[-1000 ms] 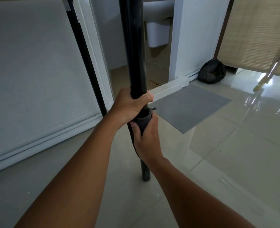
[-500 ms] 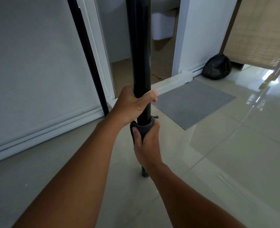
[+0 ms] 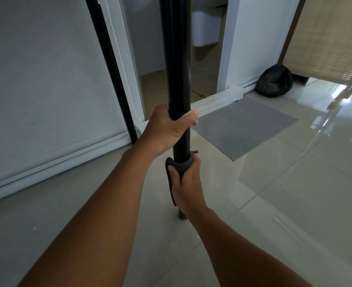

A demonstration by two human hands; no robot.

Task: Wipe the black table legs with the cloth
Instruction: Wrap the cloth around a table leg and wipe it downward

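A thick black table leg (image 3: 177, 59) runs straight down the middle of the view to the tiled floor. My left hand (image 3: 168, 129) grips it bare, thumb on the right side. Just below, my right hand (image 3: 186, 183) wraps a dark grey cloth (image 3: 176, 170) around the leg; the cloth hides that stretch of the leg, and its foot shows under my wrist. A second, thinner black leg (image 3: 111, 69) stands further back on the left, beside the white door frame.
A grey mat (image 3: 241, 127) lies on the floor right of the leg. A black bag (image 3: 274, 81) sits by the white wall corner. A woven blind (image 3: 332, 40) hangs at top right. An open doorway (image 3: 204, 59) lies behind the leg.
My right hand with the cloth has slid down the leg, opening a gap below my left hand. My left hand keeps its grip.
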